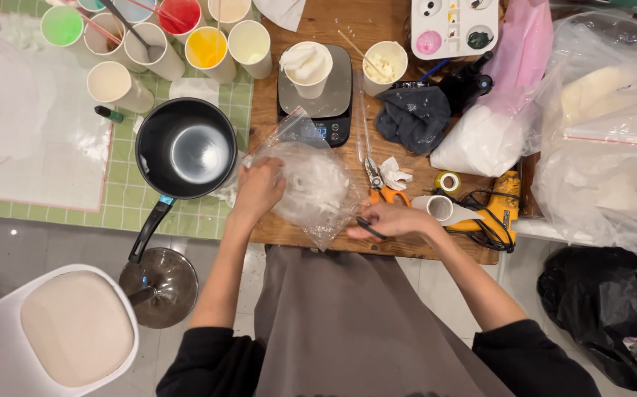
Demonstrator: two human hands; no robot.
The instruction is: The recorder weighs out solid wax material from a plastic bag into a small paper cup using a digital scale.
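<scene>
1. Clear plastic bag [311, 187]: it lies at the front edge of the wooden surface [377, 22], just right of the black saucepan [186, 149] and in front of the digital scale [317, 103]. It holds a pale, flaky white material; its lower corner hangs toward the person's lap.
2. Left hand [258, 187]: the fingers are curled over the bag's left side, pressing and gathering the film. A firm, flat hold here keeps the contents from sliding while the other hand works.
3. Right hand [392, 220]: the fingers are closed around a thin dark object at the bag's lower right corner; what it is cannot be told. Judged from the pose, the work is best done with the film pulled taut between the two hands, and with the bag's mouth kept higher than the corner so nothing spills over the edge.
4. Orange-handled scissors [379, 184]: they lie just beside the right hand, blades pointing away, beside a scrap of white paper.
5. Paper cup on the scale [308, 68]: it is heaped with white material, directly behind the bag.
6. Surroundings: cups of coloured liquid [207, 48] stand on the green gridded mat [179, 213]; a yellow tool [501, 206] with a coiled cord rests at far right.
</scene>
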